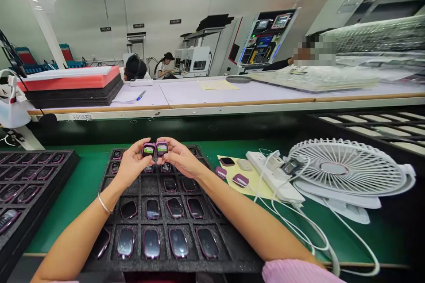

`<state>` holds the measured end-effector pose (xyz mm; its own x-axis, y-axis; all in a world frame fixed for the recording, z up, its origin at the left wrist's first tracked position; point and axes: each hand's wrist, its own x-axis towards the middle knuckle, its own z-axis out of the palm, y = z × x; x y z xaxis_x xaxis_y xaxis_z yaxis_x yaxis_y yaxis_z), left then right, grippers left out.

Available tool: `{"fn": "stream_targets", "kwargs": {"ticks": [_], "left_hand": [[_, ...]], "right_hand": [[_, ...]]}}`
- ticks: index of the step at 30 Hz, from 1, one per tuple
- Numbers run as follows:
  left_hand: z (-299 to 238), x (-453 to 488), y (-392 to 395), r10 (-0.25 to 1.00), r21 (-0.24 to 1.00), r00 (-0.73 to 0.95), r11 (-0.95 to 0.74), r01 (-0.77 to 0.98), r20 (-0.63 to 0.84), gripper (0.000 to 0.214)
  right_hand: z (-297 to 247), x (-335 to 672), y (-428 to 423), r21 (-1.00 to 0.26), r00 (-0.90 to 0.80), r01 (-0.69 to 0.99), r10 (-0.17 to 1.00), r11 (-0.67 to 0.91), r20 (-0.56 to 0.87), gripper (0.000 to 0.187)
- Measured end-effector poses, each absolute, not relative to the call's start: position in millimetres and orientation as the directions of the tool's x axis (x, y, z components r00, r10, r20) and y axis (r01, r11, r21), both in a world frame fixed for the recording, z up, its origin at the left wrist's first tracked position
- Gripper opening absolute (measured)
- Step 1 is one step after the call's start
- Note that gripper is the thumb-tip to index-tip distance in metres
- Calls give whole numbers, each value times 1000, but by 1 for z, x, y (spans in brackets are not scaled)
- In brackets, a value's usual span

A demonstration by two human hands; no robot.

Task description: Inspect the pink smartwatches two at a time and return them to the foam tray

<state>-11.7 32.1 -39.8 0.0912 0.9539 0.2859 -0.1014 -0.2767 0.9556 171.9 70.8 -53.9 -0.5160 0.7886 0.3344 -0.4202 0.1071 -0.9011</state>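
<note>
Side by side above the far rows of a black foam tray (154,265), two purple-edged smartwatch bodies have lit screens showing green and white. My left hand (132,162) pinches the left smartwatch (148,149) between thumb and fingers. The right smartwatch (162,148) is gripped the same way in my right hand (182,157). Below them, the tray's compartments hold several more watches, mostly with dark screens, such as a near-row watch (151,243). A few far-row watches show white text. Some compartments in the tray hold no watch.
Another watch tray (63,172) lies on the left. At right are a white fan (335,168), a power strip (275,177) with loose cables, and yellow paper (265,191) bearing purple pieces. A raised shelf (186,97) crosses behind; people sit beyond it.
</note>
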Motion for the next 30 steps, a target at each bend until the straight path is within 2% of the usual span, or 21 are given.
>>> {"fn": "stream_targets", "kwargs": {"ticks": [6,16,22,30], "left_hand": [[-55,-10,34,963,964,63,-259,-64,263,45],[-57,-10,32,965,969,94,-240,-55,244,48],[-57,-9,31,969,974,101,-221,-52,225,42],[-59,-9,32,969,974,102,-219,-56,224,42]], "right_hand": [[-67,174,68,-910,-528,-413,805,36,272,37],[-71,177,67,-920,-538,-390,799,49,270,41],[-72,177,69,-926,-531,-373,807,53,259,35],[-74,177,70,-931,-502,-356,823,84,266,38]]}}
